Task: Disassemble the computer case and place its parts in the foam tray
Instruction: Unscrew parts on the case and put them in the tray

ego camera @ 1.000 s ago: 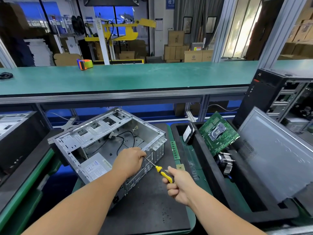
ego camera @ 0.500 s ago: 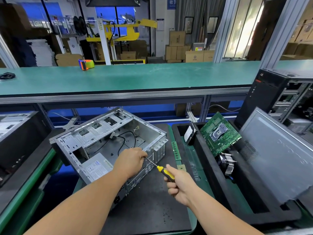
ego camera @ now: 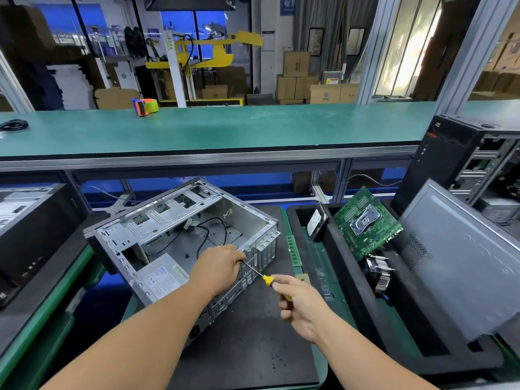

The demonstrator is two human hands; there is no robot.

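An open grey computer case (ego camera: 168, 220) lies on its side on a dark mat, with a power supply (ego camera: 161, 277) and black cables inside. My left hand (ego camera: 218, 264) grips the case's rear edge. My right hand (ego camera: 301, 305) holds a yellow-handled screwdriver (ego camera: 263, 277) whose tip meets the rear panel just under my left hand. To the right, the black foam tray (ego camera: 351, 291) holds a green motherboard (ego camera: 365, 223), a hard drive (ego camera: 316, 223), a heatsink fan (ego camera: 378, 273) and a grey side panel (ego camera: 461, 263).
A green RAM stick (ego camera: 293, 250) lies on the mat between case and tray. Another black tower (ego camera: 464, 153) stands at the right, and a dark case (ego camera: 31, 229) sits at the left. A raised green shelf (ego camera: 225, 128) with a tape dispenser (ego camera: 145, 106) runs across behind.
Both hands have stayed at the case's rear panel; the screwdriver has kept nearly the same place. The view has shifted only slightly.
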